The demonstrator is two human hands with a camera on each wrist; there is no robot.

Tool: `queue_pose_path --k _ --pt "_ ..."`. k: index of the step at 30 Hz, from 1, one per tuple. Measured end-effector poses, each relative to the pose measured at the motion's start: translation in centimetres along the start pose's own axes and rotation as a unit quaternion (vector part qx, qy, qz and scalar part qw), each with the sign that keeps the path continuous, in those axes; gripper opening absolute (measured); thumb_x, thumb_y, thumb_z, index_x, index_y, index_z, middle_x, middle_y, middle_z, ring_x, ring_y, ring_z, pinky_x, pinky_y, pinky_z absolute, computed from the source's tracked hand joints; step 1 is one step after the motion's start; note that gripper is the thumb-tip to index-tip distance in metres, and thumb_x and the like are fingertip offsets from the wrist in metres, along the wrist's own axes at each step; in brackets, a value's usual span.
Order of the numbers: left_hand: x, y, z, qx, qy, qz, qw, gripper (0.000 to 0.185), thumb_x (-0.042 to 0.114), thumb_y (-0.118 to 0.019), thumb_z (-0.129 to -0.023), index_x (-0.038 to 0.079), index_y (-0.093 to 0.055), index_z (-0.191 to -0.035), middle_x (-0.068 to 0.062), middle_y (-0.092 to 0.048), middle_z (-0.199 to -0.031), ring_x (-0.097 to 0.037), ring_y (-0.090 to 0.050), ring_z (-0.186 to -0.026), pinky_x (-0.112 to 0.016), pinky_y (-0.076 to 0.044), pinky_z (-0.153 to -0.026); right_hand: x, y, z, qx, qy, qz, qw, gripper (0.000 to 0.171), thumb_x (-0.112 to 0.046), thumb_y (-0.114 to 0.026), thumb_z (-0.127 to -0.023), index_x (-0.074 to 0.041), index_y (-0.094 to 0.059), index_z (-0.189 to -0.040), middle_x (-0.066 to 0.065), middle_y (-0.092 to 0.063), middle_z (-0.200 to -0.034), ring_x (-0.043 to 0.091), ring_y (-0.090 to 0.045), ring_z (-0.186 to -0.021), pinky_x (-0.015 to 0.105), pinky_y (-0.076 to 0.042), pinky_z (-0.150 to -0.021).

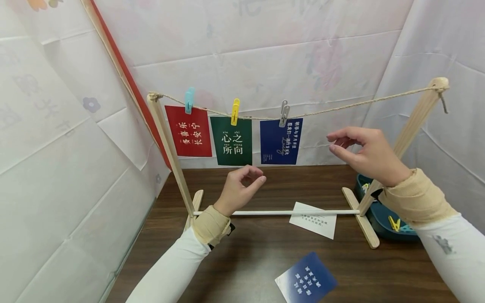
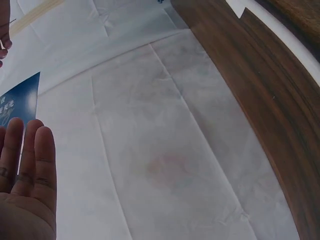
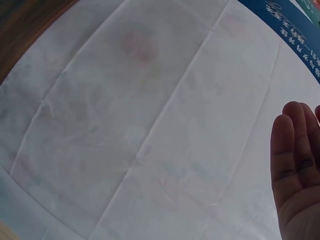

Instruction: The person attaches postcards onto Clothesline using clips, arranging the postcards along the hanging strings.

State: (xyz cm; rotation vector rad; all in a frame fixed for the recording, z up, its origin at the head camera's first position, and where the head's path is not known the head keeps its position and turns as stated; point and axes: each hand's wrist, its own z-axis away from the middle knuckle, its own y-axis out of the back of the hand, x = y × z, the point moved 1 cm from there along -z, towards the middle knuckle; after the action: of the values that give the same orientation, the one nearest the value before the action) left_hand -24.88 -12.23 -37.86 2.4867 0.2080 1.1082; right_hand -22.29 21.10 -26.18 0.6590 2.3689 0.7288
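Both arms reach forward in white sleeves with tan wraps at the wrists. The left hand point(image 1: 239, 188) is raised, fingers loosely curled, thumb near the fingertips, holding nothing. The right hand point(image 1: 365, 152) is higher, fingers relaxed and pointing left, also holding nothing.

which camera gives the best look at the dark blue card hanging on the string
The head view: the hanging blue card shows whole there, under its grey clip, rightmost of three cards on the string. The left wrist view catches only a blue corner beside the fingers; the right wrist view shows an edge strip.
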Motion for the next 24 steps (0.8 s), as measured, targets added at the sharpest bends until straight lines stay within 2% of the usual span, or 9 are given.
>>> queue_pose_path --k 5,10,18,24 --pt "0.0 -0.5 0.5 -0.022 0.002 -0.003 0.9997 0.012 0.008 -0.078 -0.098 -0.001 -0.075 -0.107 -0.012 -0.08 -0.101 -0.018 -0.072 -0.084 -0.033 -0.063 -0.077 0.8 -0.3 1.1 -0.006 -0.021 -0.001 1.0 0.022 0.007 -0.08 -0.091 -0.001 -0.08 -0.111 0.01 -0.081 -0.096 -0.009 -0.062 -0.083 0.006 -0.049 -0.079" --pt "-0.1 -1.3 1.1 -0.041 0.012 -0.009 0.999 0.009 0.009 -0.078 -0.099 0.002 -0.075 -0.105 -0.01 -0.08 -0.1 -0.014 -0.071 -0.085 -0.033 -0.063 -0.078 1.6 -0.4 2.2 -0.007 -0.035 -0.009 0.999 0.022 0.007 -0.08 -0.091 -0.002 -0.08 -0.112 0.012 -0.081 -0.098 -0.008 -0.064 -0.082 0.007 -0.051 -0.08" --pt "-0.5 -2.3 1.9 -0.065 0.021 -0.006 0.9976 0.009 0.009 -0.078 -0.099 0.004 -0.075 -0.105 -0.009 -0.08 -0.099 -0.012 -0.071 -0.084 -0.026 -0.061 -0.076 3.1 -0.5 4.0 -0.008 -0.06 -0.014 0.998 0.02 0.003 -0.08 -0.094 -0.001 -0.08 -0.114 0.01 -0.08 -0.099 -0.009 -0.065 -0.083 0.006 -0.051 -0.078" --pt "-0.6 -2.9 2.5 -0.099 0.038 -0.004 0.9944 0.01 0.01 -0.078 -0.1 0.003 -0.075 -0.107 -0.009 -0.079 -0.099 -0.014 -0.072 -0.087 -0.026 -0.061 -0.077 4.2 -0.8 5.6 -0.011 -0.09 -0.007 0.996 0.023 0.004 -0.079 -0.093 -0.001 -0.079 -0.116 0.012 -0.079 -0.097 -0.01 -0.063 -0.082 0.007 -0.051 -0.074"
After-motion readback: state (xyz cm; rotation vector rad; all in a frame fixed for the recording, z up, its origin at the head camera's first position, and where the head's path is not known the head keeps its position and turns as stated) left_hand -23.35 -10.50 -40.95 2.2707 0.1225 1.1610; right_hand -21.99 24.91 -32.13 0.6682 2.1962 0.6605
